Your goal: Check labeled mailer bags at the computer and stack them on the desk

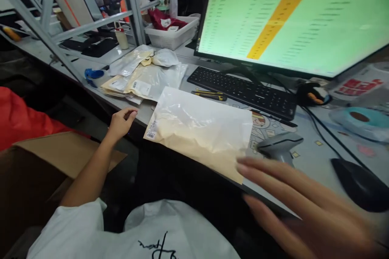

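A flat white and cream mailing bag (202, 129) with a small barcode label at its left corner lies along the desk's front edge. My left hand (121, 123) hangs just off that edge, left of the bag and apart from it. Its fingers are loosely curled, with a small gap to the thumb, and I see nothing in them. My right hand (306, 206) is smeared by motion at the lower right, fingers stretched out and thumb apart. Its fingertips overlap the bag's right corner in view; whether they touch it I cannot tell. A grey handheld scanner (281, 143) stands just beyond them.
Several packed mailing bags (146, 75) are piled at the left. Behind are a keyboard (243, 89), a yellow-black cutter (209, 95), a monitor (288, 20) and a white basket (173, 34). A mouse (360, 184) sits right; an open cardboard box (60, 151) is at lower left.
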A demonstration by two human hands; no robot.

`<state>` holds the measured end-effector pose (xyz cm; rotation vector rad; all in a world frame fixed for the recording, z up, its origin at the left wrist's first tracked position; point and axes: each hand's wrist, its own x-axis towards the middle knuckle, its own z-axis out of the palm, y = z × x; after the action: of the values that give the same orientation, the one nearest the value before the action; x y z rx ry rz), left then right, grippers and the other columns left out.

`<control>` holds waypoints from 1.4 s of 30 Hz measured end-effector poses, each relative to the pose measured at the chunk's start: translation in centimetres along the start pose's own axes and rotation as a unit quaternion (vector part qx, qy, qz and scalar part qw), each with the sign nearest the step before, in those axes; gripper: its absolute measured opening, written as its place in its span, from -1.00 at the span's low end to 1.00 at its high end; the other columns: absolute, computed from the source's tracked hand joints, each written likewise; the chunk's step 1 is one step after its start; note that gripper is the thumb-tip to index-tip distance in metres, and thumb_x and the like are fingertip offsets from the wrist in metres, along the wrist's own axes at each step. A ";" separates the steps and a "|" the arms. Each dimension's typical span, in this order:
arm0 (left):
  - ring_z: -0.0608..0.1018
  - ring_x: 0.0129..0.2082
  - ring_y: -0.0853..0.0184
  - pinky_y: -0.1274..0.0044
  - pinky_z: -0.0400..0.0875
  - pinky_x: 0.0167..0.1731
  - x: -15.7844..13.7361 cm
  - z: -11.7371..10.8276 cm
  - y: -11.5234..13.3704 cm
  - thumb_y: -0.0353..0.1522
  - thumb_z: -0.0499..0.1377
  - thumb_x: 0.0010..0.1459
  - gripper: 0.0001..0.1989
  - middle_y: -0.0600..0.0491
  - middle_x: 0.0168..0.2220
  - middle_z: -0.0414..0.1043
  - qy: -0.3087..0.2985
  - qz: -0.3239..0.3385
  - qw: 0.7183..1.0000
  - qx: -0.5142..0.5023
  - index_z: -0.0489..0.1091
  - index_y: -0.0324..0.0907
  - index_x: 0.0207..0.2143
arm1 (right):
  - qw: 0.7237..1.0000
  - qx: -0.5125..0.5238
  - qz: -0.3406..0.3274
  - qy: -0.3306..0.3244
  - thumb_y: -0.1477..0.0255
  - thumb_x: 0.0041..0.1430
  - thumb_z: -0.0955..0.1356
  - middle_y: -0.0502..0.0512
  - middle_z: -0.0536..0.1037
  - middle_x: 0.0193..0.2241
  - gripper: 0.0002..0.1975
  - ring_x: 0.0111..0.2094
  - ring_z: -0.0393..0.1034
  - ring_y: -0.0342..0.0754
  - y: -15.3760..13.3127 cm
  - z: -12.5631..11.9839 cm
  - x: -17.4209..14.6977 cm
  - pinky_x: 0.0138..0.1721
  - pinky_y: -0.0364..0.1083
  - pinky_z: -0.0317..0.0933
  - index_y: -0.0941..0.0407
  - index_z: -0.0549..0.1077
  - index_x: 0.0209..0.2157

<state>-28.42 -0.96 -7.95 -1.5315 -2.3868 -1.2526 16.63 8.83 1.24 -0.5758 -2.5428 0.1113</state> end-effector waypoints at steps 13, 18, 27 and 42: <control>-0.14 0.54 -0.10 -0.02 -0.27 0.46 13.8 6.1 1.1 -0.22 0.21 0.33 -0.20 -0.07 0.56 -0.19 -0.139 0.111 0.964 0.195 0.00 -0.11 0.52 | 0.981 -0.105 0.008 -0.164 0.07 0.46 0.24 0.10 -0.05 0.53 -0.26 0.52 -0.21 0.32 3.0 15.0 3.5 0.41 0.44 -0.05 -0.16 -0.09 0.54; -0.11 0.54 -0.05 -0.23 -0.32 0.38 16.9 6.1 -2.3 -0.04 0.07 0.40 -0.26 -0.04 0.54 -0.11 -0.183 0.063 0.964 0.180 0.00 -0.05 0.52 | 0.975 -0.105 0.033 -0.191 0.05 0.46 0.24 0.09 -0.05 0.53 -0.28 0.51 -0.17 0.30 5.3 12.7 2.5 0.41 0.41 0.00 -0.15 -0.03 0.53; 0.03 0.51 -0.05 -0.17 -0.24 0.42 17.8 3.0 -4.5 -0.13 0.12 0.38 -0.40 -0.09 0.46 0.15 -0.183 0.080 0.958 0.207 0.29 -0.17 0.37 | 0.973 -0.086 0.044 -0.210 0.04 0.44 0.26 0.11 0.03 0.51 -0.34 0.51 -0.13 0.28 7.6 10.8 1.5 0.40 0.38 0.04 -0.10 0.17 0.47; 0.50 0.24 0.05 0.21 0.32 0.24 14.2 2.7 -3.7 -0.47 0.03 0.26 -0.54 -0.08 0.17 0.54 -0.173 0.179 0.945 0.211 0.53 -0.17 0.13 | 0.981 -0.060 0.038 -0.179 0.09 0.43 0.29 0.18 0.08 0.49 -0.36 0.49 -0.08 0.31 7.6 11.0 1.3 0.37 0.45 0.05 -0.08 0.21 0.45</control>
<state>-37.50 10.67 -5.88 -2.0256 -2.1993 -0.3930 12.92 16.63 -9.01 -0.7574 -2.8910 0.0970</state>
